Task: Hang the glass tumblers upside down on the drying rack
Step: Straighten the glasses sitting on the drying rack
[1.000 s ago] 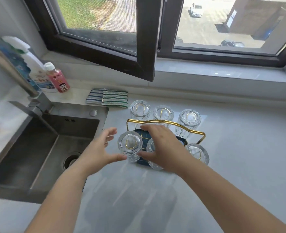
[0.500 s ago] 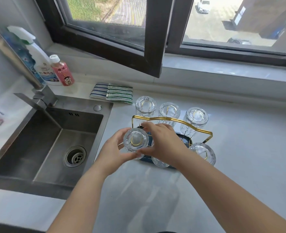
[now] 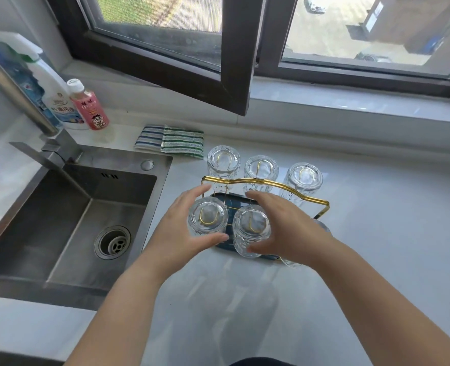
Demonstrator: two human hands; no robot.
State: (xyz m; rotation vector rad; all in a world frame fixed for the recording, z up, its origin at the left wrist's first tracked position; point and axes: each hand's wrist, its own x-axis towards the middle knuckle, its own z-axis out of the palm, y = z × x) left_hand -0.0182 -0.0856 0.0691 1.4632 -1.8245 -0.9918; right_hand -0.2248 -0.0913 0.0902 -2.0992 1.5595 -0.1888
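Tumblers hung upside down on the gold-wire drying rack (image 3: 268,184) on the counter (image 3: 377,260), the left hand (image 3: 176,231) spread around the near-left tumbler (image 3: 208,216), the right hand (image 3: 290,228) cupping the near-middle tumbler (image 3: 250,228), probably seating them.
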